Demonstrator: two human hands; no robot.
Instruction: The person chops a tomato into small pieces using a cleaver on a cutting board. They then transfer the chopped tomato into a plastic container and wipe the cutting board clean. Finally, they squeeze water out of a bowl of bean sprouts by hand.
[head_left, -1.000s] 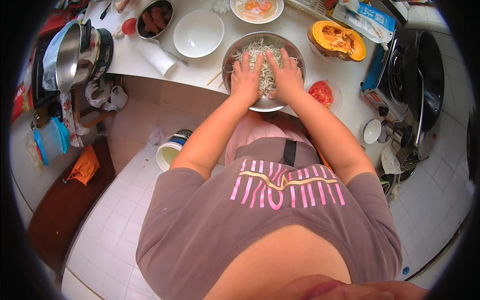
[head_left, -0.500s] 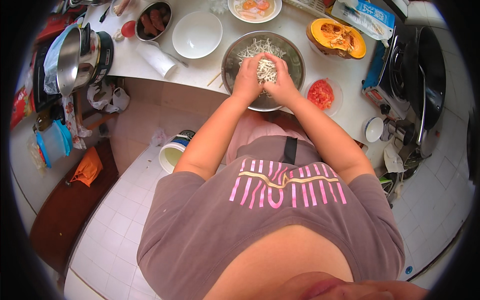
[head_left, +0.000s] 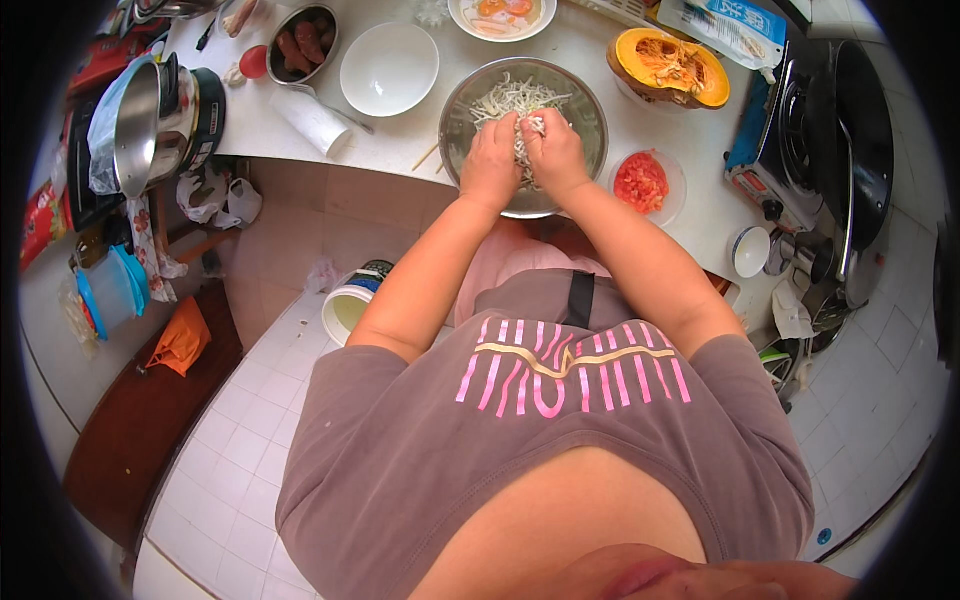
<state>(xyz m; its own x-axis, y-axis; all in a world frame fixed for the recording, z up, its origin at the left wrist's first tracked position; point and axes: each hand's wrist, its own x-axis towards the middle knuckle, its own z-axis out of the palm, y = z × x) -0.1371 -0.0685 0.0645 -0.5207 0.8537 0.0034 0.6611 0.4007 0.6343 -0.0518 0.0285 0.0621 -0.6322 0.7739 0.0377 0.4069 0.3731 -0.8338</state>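
A wide steel bowl (head_left: 587, 112) sits at the counter's near edge with thin whitish strands (head_left: 515, 98) inside; I cannot tell whether they are noodles or tiny fish. My left hand (head_left: 491, 158) is over the bowl's middle, its fingers curled around some of the strands. Beside it, my right hand (head_left: 557, 150) is closed on the same clump, and a few strands poke out between the fingers. The two hands nearly touch at the fingertips. Just right of the bowl stands a clear round container (head_left: 676, 202) of chopped red pieces (head_left: 640, 184).
Left of the bowl are an empty white bowl (head_left: 390, 70), a white paper roll (head_left: 310, 120) and a metal bowl of sausages (head_left: 308, 48). Behind is a dish with eggs (head_left: 500, 16). To the right lie a cut pumpkin (head_left: 668, 68), a stove (head_left: 775, 185) and a dark wok (head_left: 860, 130).
Both hands have closed in on the strands; before, they were cupped around a visible heap. The right hand's fingers have curled and turned inward. The whole view has shifted slightly.
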